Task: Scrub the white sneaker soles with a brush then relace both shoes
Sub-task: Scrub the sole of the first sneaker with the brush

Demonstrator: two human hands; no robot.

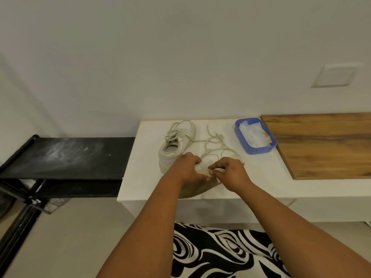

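where the near sneaker (202, 186) lies tilted, both hands, left (187, 167) and right (230, 173), apparently pinching its white lace (214, 140).

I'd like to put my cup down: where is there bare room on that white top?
Free: the white counter left of the upright sneaker, and the wooden board right of the blue tray. Crowded: between, with laces and both hands.
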